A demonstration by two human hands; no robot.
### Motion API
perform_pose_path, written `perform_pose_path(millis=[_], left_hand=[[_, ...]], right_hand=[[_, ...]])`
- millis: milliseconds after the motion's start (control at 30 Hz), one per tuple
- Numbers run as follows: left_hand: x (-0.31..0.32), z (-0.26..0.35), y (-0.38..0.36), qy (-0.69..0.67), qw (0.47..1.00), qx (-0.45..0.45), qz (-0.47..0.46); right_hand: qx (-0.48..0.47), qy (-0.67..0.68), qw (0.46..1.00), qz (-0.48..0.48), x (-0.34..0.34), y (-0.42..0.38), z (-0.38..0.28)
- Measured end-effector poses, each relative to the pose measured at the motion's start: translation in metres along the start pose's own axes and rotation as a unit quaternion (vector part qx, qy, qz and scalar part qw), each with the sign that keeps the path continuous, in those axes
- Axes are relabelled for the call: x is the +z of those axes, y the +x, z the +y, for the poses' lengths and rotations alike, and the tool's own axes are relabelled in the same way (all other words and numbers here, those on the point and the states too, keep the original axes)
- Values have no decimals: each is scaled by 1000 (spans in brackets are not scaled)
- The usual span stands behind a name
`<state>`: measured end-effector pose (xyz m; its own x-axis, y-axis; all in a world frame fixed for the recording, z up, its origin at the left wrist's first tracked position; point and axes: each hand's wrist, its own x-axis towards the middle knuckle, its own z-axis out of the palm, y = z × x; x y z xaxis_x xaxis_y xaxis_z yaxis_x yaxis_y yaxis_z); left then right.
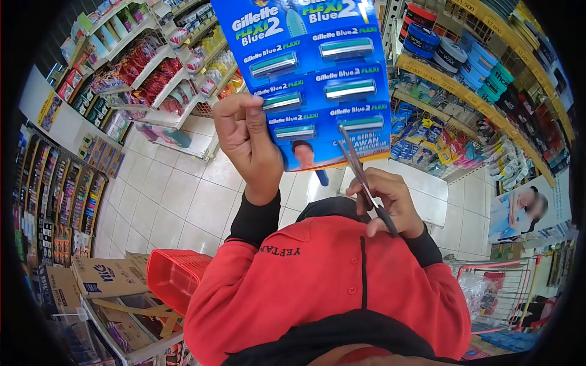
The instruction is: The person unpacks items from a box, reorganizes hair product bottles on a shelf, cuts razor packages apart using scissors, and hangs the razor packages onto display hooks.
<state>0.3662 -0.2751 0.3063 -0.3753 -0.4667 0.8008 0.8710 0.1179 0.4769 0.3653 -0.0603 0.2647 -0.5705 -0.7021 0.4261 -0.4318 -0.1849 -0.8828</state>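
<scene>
A blue card of Gillette Blue2 Flexi razors [308,79] hangs upright before me, with several razor heads showing in two columns. My left hand [249,143] pinches its left edge, thumb in front. Below its lower right, my right hand [390,198] is closed round the handles of a pair of scissors [361,174]. The blades point up and overlap the front of the card near the lowest right razor head. A blue razor handle [321,177] sticks out under the card's bottom edge.
Shelves of tubs and packets [452,91] curve along the right. More stocked shelves [143,79] stand at the left. A red basket [174,280] and cardboard boxes [101,274] lie at lower left; a cart [500,293] is at lower right. White floor tiles [177,189] run between.
</scene>
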Motion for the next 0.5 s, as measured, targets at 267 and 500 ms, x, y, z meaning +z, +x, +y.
perform_pose_path(millis=[267,500], left_hand=[[7,3,-6,-5,999,-32,12],[12,14,-7,-112,983,-135,-46]], right_hand=[[-85,-232,967,60,5,6,6],[-21,-232,970,72,7,7,7]])
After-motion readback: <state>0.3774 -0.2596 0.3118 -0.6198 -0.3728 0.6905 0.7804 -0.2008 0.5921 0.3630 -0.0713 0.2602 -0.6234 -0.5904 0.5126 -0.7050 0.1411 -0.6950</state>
